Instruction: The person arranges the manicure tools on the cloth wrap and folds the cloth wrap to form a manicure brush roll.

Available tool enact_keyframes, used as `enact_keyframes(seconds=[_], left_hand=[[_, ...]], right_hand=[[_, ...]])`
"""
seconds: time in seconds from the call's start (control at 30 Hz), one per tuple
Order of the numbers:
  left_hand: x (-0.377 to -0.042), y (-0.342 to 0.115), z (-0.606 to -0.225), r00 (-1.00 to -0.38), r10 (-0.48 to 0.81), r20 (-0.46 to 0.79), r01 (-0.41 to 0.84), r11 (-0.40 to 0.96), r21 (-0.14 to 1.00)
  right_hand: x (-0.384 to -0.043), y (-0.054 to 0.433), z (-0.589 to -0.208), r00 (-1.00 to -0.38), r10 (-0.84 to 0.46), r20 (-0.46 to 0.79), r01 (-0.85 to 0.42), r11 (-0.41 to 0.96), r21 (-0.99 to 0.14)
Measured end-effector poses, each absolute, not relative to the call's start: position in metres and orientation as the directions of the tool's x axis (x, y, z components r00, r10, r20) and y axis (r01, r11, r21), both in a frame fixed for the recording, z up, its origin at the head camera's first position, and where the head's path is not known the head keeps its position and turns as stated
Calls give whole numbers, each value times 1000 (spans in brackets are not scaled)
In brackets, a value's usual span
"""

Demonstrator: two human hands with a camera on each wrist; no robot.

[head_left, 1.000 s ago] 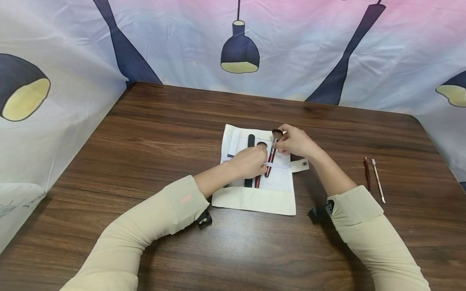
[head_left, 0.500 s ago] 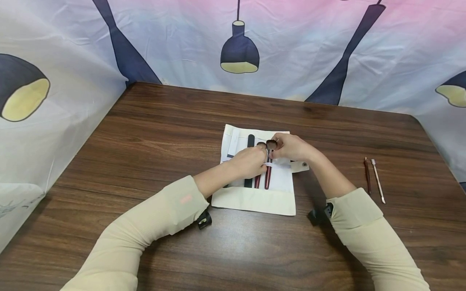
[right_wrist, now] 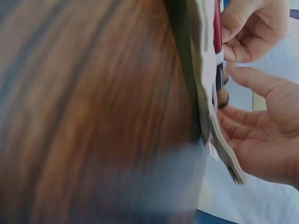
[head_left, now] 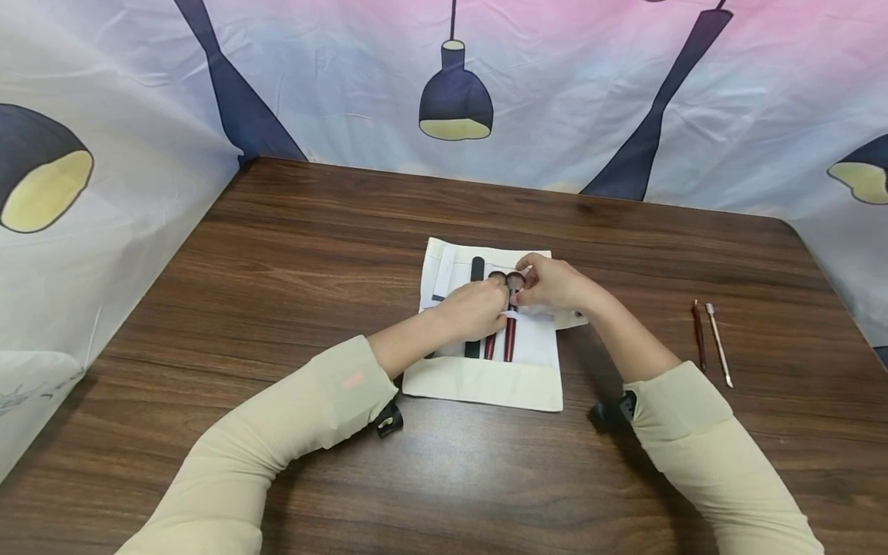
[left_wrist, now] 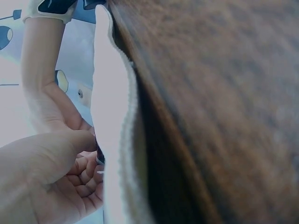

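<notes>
A cream cloth roll-up pouch (head_left: 486, 381) lies unrolled on the table, with a white elastic band (head_left: 511, 314) across it. My left hand (head_left: 472, 310) lies over the middle, its curled fingers pinching at the band. Beside it, my right hand (head_left: 555, 281) holds a red-handled makeup brush (head_left: 510, 339) near its bristles, thumb and fingers either side. This brush runs under the band. A second red-handled brush (head_left: 489, 347) lies parallel, partly hidden by the left hand. In the right wrist view, both hands meet at the pouch's edge around the brush bristles (right_wrist: 223, 98).
A black strip-like file (head_left: 477, 269) and a white flat piece (head_left: 445, 271) lie in the pouch's left part. A snap strap (head_left: 572, 318) sticks out on the right. Further right rest a dark red slim tool (head_left: 698, 335) and a thin metal cuticle pusher (head_left: 719, 344).
My right hand has moved left and toward me, sliding the brush down under the band until it lies straight beside the other brush. The left hand has stayed in place.
</notes>
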State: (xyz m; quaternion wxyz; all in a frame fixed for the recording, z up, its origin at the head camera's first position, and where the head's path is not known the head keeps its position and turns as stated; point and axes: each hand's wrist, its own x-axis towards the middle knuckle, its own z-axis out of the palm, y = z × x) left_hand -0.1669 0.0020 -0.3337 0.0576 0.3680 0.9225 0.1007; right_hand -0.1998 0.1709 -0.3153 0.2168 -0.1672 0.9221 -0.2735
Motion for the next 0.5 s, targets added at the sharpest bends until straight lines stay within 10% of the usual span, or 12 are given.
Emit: enact_keyframes(seconds=[0.5], left_hand=[[-164, 5, -334, -718, 696, -19, 678, 705, 210]], right_hand=[[-171, 249, -279, -909, -355, -218, -244, 877, -413]])
